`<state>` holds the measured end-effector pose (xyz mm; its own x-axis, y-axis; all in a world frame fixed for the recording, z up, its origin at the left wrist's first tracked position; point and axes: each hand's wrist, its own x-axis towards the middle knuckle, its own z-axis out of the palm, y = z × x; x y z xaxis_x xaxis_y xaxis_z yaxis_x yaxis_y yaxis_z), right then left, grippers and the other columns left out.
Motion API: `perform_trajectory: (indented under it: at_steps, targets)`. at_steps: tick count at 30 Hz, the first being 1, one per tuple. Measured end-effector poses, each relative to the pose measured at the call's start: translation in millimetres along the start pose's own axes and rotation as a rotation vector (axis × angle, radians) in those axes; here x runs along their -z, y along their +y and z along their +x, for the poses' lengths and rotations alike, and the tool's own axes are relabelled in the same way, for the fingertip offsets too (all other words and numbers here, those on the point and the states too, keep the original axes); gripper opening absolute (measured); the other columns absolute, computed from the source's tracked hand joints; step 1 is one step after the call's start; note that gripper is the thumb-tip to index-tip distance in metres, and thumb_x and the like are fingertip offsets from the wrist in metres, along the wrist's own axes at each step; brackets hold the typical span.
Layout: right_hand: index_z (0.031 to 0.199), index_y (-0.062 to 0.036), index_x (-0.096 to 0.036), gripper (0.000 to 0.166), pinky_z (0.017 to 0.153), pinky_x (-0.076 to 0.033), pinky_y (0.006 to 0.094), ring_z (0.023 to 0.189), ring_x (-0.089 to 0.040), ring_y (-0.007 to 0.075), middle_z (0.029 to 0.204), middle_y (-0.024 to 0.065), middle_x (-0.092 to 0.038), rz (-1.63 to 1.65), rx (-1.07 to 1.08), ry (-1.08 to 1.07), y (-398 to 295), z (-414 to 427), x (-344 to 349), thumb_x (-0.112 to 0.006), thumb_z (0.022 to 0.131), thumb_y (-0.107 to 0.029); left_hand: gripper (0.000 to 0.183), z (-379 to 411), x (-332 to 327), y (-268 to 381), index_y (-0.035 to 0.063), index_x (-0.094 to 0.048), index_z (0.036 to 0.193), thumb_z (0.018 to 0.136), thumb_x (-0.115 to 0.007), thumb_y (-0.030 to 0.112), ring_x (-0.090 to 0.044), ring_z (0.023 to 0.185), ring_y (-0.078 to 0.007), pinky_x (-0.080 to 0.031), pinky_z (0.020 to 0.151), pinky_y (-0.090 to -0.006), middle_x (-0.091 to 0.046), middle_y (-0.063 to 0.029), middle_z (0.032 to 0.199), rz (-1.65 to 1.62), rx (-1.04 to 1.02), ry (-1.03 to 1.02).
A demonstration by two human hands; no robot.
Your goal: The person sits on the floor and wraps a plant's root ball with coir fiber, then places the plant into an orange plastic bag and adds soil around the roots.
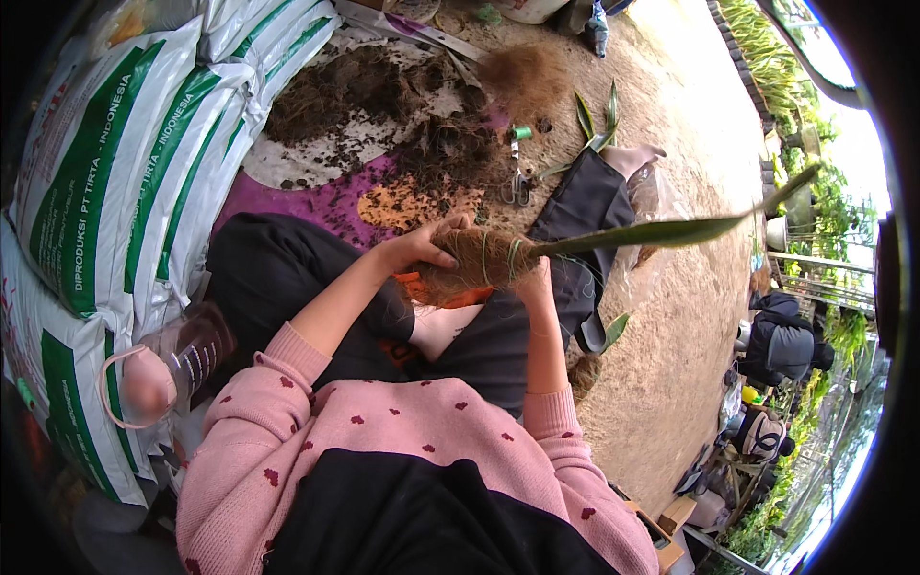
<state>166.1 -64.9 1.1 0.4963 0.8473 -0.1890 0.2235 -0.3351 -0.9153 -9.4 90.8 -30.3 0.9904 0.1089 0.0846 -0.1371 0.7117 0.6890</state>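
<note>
A ball of brown coconut fibre [471,266] is wound with thin green thread. One long snake plant leaf [647,235] sticks out of its right end. My left hand [431,248] grips the ball's left end, thumb on top. At the leaf end, my right hand [533,282] holds it from below; its fingers are mostly hidden behind the fibre. Loose thread [591,277] trails across my right trouser leg. Beyond my knees lie scissors [516,183], with a green thread spool [520,133] close to their far end.
Dark soil and fibre [445,154] are heaped on a purple and white sheet [302,205]. Loose coir [525,75] lies behind. Stacked white-green sacks [165,158] stand left, beside a clear jug [194,356]. More snake plant leaves [600,122] and a clear plastic bag [650,201] lie right.
</note>
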Motion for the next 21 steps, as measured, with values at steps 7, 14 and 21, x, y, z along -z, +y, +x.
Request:
perform_trajectory:
  at_steps: [7, 14, 21]
  targets:
    - [0.096, 0.003, -0.06, 0.014, 0.07, -0.047, 0.0245, 0.077, -0.056, 0.0096, 0.084, 0.005, -0.064, 0.027, 0.041, -0.097, -43, 29, -4, -0.06, 0.084, -0.004, 0.055, -1, -19, 7, 0.0083, -0.043, 0.099, 0.058, -0.08, 0.011, -0.047, 0.107, -0.0137, -0.036, 0.094, -0.0287, -0.05, -0.0071, 0.114, 0.114, 0.151, -0.047]
    - [0.099, 0.0025, -0.059, 0.016, 0.071, -0.047, 0.0251, 0.08, -0.06, 0.0124, 0.09, 0.0079, -0.065, -0.056, 0.041, -0.102, -26, 34, -14, -0.059, 0.086, -0.007, 0.056, 5, -17, -7, 0.0058, -0.045, 0.102, 0.059, -0.081, 0.011, -0.047, 0.108, -0.0154, -0.036, 0.095, -0.0303, -0.05, -0.0085, 0.115, 0.285, 0.041, -0.078]
    - [0.106, -0.0006, -0.057, 0.025, 0.079, -0.047, 0.0355, 0.087, -0.062, 0.0318, 0.097, 0.0175, -0.063, -0.627, 0.122, 0.107, -16, -15, 45, -0.059, 0.082, -0.008, 0.052, 6, -13, -6, 0.006, -0.045, 0.1, 0.06, -0.078, 0.004, -0.046, 0.11, -0.0168, -0.035, 0.097, -0.0314, -0.05, -0.0086, 0.115, 0.405, -0.056, 0.094]
